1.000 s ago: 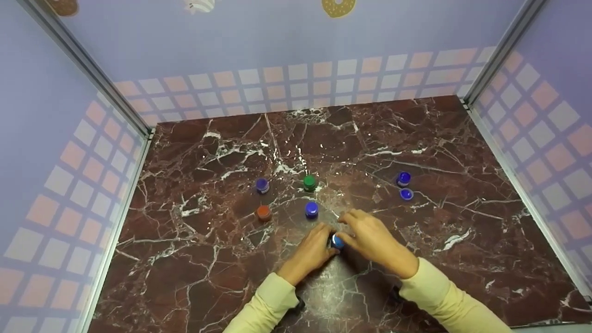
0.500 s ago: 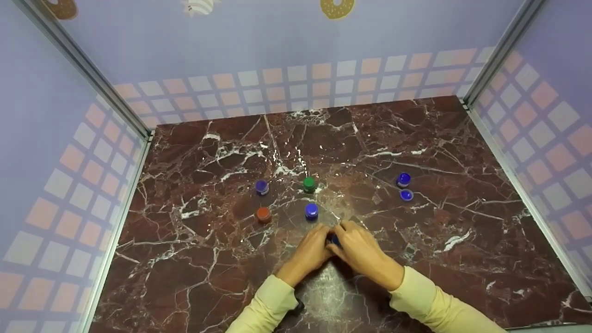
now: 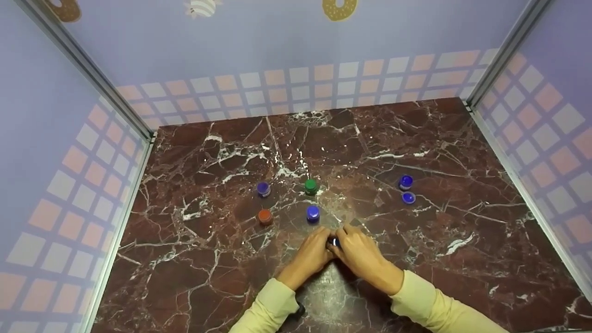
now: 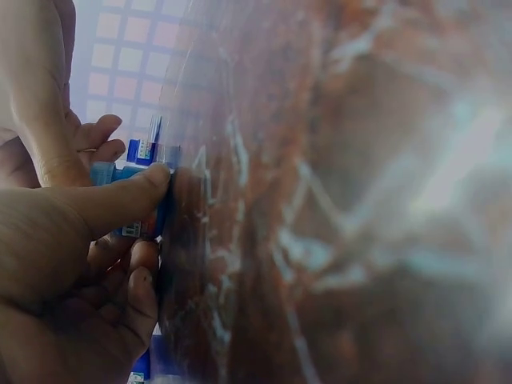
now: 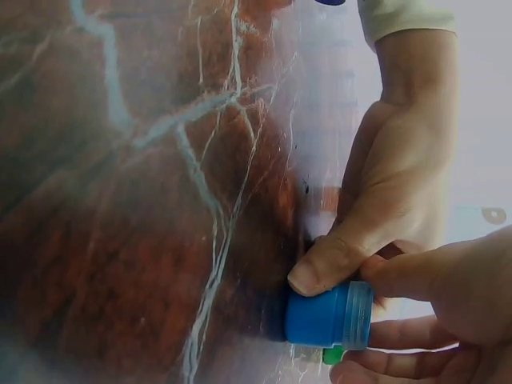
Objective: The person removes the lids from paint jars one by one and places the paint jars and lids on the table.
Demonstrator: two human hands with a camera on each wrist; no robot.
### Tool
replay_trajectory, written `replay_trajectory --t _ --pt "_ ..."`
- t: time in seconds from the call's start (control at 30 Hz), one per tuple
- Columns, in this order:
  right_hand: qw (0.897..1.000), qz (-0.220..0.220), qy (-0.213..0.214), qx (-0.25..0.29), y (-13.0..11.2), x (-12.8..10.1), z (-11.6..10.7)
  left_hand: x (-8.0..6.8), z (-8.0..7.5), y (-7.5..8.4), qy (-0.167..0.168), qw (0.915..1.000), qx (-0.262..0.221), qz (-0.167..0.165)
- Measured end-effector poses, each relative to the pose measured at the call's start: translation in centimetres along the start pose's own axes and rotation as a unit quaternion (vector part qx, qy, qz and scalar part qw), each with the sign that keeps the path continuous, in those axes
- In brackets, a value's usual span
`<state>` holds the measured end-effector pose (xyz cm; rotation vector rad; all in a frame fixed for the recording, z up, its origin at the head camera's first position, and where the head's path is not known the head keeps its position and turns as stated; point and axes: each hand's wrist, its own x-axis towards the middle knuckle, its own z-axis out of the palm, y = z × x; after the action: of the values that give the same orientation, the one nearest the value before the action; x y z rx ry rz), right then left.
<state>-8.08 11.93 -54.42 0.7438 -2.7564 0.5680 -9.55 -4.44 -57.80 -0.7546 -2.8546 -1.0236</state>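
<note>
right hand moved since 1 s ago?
Yes. In the head view the right hand has slid left and closed over the small blue bottle, meeting the left hand. The dark blue cap beyond them has stayed put.

Small blue-capped jar (image 5: 330, 315) on brown marble top (image 5: 120, 200), pinched from both sides. Left hand (image 5: 392, 192) thumb against cap edge; right hand (image 5: 448, 320) fingers curled round clear lower part. Pale sleeve cuff (image 5: 404, 16) above.
</note>
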Motion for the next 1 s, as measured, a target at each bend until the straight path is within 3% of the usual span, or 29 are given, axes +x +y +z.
replay_trajectory --t 0.3,0.63,0.83,1.0 --pt "0.995 -0.081 -0.039 0.043 1.6 0.3 -0.5 0.1 -0.1 -0.2 -0.002 0.9998 -0.021 0.002" --pt "0.97 -0.209 -0.077 0.096 3.5 1.4 -1.4 0.6 -0.5 0.0 -0.025 0.9988 -0.037 -0.017" --pt "0.958 -0.248 -0.093 0.109 3.8 1.7 -1.5 0.6 -0.5 0.1 -0.036 0.9982 -0.039 -0.029" --pt "0.955 -0.254 -0.094 0.123 4.2 1.7 -1.3 0.6 -0.4 0.0 -0.038 0.9978 -0.043 -0.034"
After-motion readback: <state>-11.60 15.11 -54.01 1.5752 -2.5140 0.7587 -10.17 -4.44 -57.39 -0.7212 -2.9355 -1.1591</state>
